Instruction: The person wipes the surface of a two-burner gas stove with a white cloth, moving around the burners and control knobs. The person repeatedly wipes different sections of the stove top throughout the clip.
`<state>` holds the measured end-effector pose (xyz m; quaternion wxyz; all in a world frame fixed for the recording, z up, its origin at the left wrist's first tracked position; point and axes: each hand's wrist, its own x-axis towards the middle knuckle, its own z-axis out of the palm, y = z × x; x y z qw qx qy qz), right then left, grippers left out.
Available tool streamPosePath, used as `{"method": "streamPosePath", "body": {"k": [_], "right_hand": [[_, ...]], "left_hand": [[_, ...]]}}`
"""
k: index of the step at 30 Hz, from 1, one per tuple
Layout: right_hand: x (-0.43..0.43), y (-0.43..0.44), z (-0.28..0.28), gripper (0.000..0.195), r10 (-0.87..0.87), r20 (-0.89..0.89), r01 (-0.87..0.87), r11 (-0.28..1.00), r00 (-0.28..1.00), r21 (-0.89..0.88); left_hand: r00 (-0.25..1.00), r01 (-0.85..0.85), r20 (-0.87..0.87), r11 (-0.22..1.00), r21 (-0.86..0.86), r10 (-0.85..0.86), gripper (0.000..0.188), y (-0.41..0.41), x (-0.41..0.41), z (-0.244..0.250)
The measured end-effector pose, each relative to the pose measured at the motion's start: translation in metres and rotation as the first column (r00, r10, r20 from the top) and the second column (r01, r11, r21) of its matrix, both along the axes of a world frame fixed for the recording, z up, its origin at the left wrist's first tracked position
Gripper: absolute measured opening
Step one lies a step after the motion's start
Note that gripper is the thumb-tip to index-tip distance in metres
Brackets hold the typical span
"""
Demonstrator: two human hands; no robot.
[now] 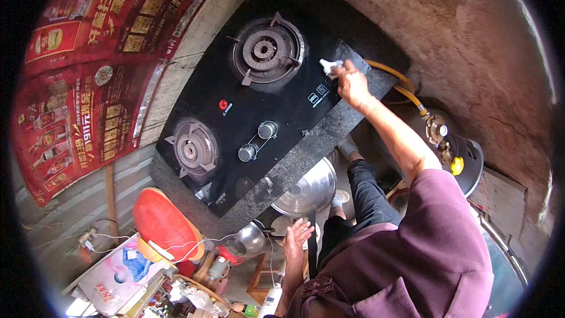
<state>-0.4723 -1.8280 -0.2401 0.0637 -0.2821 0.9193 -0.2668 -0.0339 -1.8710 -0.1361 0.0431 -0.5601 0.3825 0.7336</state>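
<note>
My right hand pinches a crumpled white tissue or cloth over the right part of a black glass-topped gas stove. Just beyond the fingers, a clear plastic-looking sheet or sticker covers the stove's corner. A large burner lies to the left of this hand, and a smaller burner stands at the stove's far left. Two round control knobs sit near the front edge. My left hand hangs in front of my body, fingers apart and holding nothing.
A gas cylinder with a regulator and orange hose stands at right. Beneath the stone counter edge is a large metal lid or basin. A red-and-yellow object, white cable and cluttered box occupy the lower left.
</note>
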Motion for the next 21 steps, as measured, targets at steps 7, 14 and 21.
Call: {"method": "streamPosePath", "body": {"k": [7, 14, 21], "right_hand": [[0.075, -0.024, 0.01, 0.026, 0.076, 0.075, -0.076, 0.997, 0.994, 0.004], [0.139, -0.027, 0.013, 0.022, 0.397, 0.387, -0.355, 0.918, 0.832, -0.177], [-0.023, 0.031, 0.015, 0.025, 0.05, 0.171, -0.009, 0.972, 0.984, -0.236]], "left_hand": [[0.998, -0.051, -0.041, 0.999, -0.014, 0.05, 0.059, 0.011, 0.024, 0.006], [0.997, -0.065, 0.038, 0.998, -0.021, 0.066, 0.062, 0.004, 0.027, 0.023], [0.998, -0.06, -0.003, 0.996, -0.062, 0.06, 0.062, -0.008, -0.022, 0.016]]}}
